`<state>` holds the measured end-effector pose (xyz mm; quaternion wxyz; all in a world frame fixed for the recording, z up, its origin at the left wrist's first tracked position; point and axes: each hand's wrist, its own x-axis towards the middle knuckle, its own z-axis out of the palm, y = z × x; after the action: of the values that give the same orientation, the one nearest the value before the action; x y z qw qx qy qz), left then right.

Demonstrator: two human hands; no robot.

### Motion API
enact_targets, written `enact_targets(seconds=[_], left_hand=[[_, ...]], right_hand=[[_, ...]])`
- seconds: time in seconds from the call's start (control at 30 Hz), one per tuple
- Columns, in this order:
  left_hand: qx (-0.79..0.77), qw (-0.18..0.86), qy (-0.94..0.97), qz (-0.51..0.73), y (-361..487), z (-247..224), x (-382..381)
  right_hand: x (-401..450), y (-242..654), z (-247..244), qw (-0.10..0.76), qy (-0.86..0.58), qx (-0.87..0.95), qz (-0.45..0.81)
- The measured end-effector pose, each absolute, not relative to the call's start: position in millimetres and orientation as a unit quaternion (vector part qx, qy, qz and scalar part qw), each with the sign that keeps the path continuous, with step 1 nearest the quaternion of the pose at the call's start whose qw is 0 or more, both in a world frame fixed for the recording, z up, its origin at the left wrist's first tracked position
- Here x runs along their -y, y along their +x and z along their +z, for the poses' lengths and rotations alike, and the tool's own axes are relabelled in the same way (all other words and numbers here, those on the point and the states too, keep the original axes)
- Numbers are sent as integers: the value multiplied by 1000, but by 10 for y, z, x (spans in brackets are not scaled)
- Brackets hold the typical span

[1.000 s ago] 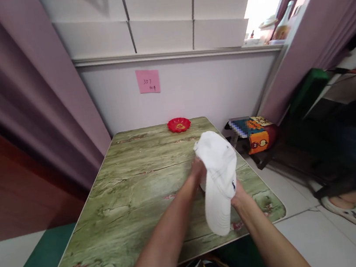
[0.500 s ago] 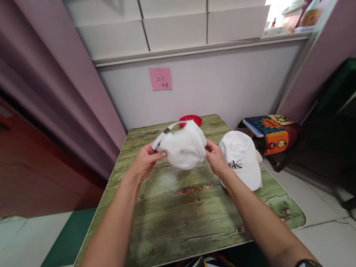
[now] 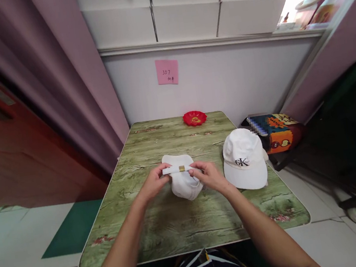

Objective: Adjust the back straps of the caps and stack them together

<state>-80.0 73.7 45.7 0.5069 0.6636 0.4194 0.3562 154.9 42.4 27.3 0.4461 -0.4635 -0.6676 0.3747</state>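
Observation:
A white baseball cap (image 3: 185, 187) is held over the middle of the wood-patterned table (image 3: 166, 237), its back strap with a brass-coloured buckle (image 3: 182, 168) stretched level between my hands. My left hand (image 3: 155, 182) pinches the strap's left end. At the other end, my right hand (image 3: 207, 174) grips the strap near the buckle, thumb and fingers closed. The brim points away from me, toward the wall. To the right of my right hand, another white cap (image 3: 242, 155) with black "CK" letters rests on the table, apparently on top of further caps that are mostly hidden.
At the table's far edge lies a red scalloped dish (image 3: 195, 118). A pink note (image 3: 167, 72) sticks to the wall behind. Beyond the right edge stands a stool with a colourful cover (image 3: 279, 132). A purple curtain (image 3: 79, 68) and a brown door (image 3: 17, 143) are at left.
The held cap has turned and come lower and nearer to me, its buckled strap now facing up between both hands. The red dish behind it is now fully visible.

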Motion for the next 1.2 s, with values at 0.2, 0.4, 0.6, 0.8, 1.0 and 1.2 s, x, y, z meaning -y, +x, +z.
enact_targets(seconds=[0.2,0.4,0.6,0.8,1.0,1.2], left_hand=[[-414,412,727,362,-746,549,-509],[-514,189,766,337,-557,634,-314],[-508,384,676,370,-486,582,-291],[-488,496,604,388,-456,586,-267],[-559,364,655,355,-426,649,-245],[-544,377,655,363,-361,788,-130]], right_hand=[[-341,1463,226,490,-418,618,450],[-280,1501,266,502,-421,607,449],[-299,1438,283,444,-432,742,257],[-308,1397,148,484,-438,731,199],[-281,1413,150,496,-397,748,191],[-267,1362,133,448,-407,776,176]])
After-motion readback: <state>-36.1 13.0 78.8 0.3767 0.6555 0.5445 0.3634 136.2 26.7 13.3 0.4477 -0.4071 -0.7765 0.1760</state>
